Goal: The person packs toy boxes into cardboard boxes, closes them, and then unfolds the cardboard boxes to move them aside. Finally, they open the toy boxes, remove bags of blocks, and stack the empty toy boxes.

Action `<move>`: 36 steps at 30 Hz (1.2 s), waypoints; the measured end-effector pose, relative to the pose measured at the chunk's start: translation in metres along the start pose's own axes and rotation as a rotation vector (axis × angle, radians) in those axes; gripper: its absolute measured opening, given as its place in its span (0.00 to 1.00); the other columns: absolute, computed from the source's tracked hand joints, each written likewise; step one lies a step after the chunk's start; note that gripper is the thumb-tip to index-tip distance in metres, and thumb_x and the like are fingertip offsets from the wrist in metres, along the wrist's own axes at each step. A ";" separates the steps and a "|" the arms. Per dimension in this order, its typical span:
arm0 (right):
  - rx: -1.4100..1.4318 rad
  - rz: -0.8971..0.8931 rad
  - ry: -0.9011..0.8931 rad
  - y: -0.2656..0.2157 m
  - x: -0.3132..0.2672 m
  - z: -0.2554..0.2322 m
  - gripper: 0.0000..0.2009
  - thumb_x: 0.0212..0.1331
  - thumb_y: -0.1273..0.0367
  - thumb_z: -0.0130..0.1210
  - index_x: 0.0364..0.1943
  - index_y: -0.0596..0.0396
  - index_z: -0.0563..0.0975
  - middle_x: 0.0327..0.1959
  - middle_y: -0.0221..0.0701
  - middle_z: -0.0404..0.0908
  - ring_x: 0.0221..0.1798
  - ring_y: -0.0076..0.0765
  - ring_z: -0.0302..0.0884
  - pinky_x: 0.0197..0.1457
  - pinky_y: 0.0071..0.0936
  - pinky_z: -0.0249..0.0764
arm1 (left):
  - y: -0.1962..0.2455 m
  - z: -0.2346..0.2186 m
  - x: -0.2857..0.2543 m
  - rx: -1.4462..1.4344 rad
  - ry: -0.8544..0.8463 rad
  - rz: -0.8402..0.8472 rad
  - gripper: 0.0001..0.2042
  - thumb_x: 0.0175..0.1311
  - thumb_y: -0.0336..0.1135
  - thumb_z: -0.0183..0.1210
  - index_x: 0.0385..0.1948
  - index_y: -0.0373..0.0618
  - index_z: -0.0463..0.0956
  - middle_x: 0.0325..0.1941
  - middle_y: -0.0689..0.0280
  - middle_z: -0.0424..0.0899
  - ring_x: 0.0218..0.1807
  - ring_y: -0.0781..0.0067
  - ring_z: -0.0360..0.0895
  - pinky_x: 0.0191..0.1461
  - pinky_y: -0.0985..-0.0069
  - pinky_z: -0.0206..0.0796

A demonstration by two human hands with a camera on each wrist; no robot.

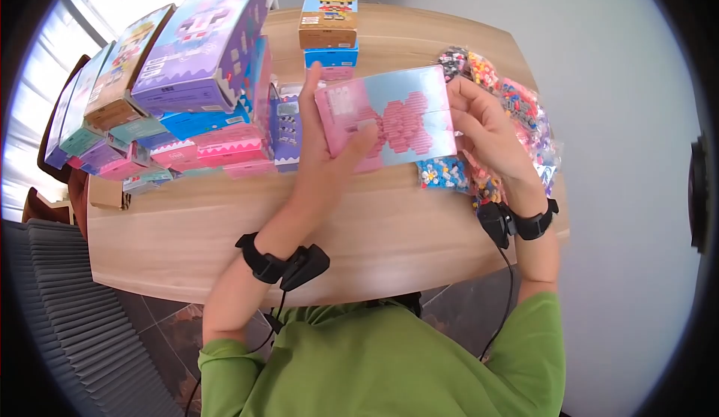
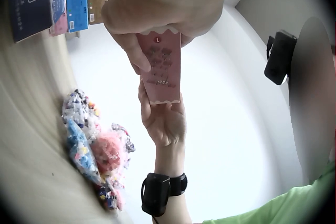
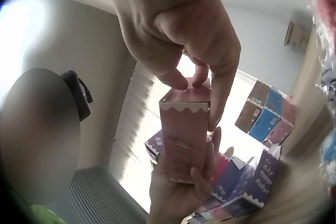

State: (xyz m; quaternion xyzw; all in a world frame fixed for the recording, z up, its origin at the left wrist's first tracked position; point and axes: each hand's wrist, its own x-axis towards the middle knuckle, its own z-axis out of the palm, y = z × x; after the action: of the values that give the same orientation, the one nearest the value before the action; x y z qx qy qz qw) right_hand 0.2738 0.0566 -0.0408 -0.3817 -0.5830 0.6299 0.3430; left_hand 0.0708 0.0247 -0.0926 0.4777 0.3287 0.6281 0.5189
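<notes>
A pink box [image 1: 412, 121] with a light blue area and a pink block-figure picture is held up over the table. My left hand [image 1: 323, 164] grips its left end, with the thumb across the picture face and fingers behind. My right hand [image 1: 496, 134] is at the box's right end. In the right wrist view, the bent fingertips of the right hand [image 3: 181, 29] touch the pink end of the box [image 3: 184, 134], and one finger lies along its side edge. Scalloped white trim runs along that end. The box's inside is hidden.
Stacked toy boxes, a purple box [image 1: 198, 50] among them, fill the table's left side. A brown box [image 1: 328, 24] sits on a blue box [image 1: 332, 56] at the back. Bags of colourful small pieces [image 1: 443, 174] lie on the right of the wooden table [image 1: 359, 245].
</notes>
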 end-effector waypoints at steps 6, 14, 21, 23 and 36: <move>-0.160 -0.061 -0.017 0.003 -0.009 0.005 0.12 0.52 0.79 0.45 0.40 0.54 0.60 0.35 0.29 0.73 0.32 0.17 0.70 0.28 0.14 0.68 | 0.013 -0.006 0.000 0.154 -0.089 -0.079 0.33 0.57 0.29 0.57 0.62 0.48 0.47 0.47 0.63 0.69 0.46 0.76 0.71 0.49 0.77 0.67; -0.666 -0.542 0.556 0.011 0.006 -0.005 0.13 0.48 0.79 0.46 0.41 0.61 0.65 0.35 0.35 0.74 0.31 0.22 0.72 0.30 0.20 0.70 | 0.005 -0.014 0.004 0.216 -0.047 -0.135 0.29 0.58 0.33 0.56 0.61 0.52 0.53 0.50 0.65 0.69 0.47 0.75 0.71 0.39 0.79 0.72; -0.254 -0.111 -0.025 0.016 0.001 0.002 0.10 0.52 0.75 0.53 0.39 0.62 0.73 0.33 0.31 0.79 0.28 0.21 0.75 0.37 0.20 0.71 | 0.005 -0.017 0.000 0.304 -0.002 -0.100 0.28 0.54 0.31 0.59 0.58 0.44 0.57 0.52 0.64 0.66 0.52 0.75 0.65 0.53 0.77 0.61; -0.143 -0.096 -0.158 0.013 -0.003 0.002 0.12 0.52 0.74 0.53 0.41 0.61 0.73 0.33 0.30 0.79 0.29 0.21 0.75 0.36 0.20 0.71 | 0.005 -0.018 -0.002 0.389 -0.056 -0.039 0.28 0.56 0.33 0.57 0.59 0.44 0.56 0.52 0.64 0.65 0.52 0.74 0.65 0.54 0.77 0.60; -0.340 -0.063 -0.149 0.023 -0.017 0.018 0.19 0.46 0.72 0.56 0.45 0.63 0.68 0.29 0.41 0.79 0.30 0.28 0.78 0.32 0.23 0.72 | 0.032 -0.001 -0.010 0.529 -0.197 -0.055 0.40 0.36 0.24 0.67 0.56 0.45 0.53 0.54 0.61 0.62 0.54 0.67 0.65 0.50 0.72 0.65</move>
State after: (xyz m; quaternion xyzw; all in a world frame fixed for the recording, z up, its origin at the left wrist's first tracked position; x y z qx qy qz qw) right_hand 0.2663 0.0315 -0.0621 -0.3680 -0.7166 0.5376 0.2491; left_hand 0.0587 0.0076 -0.0659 0.6462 0.4422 0.4566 0.4224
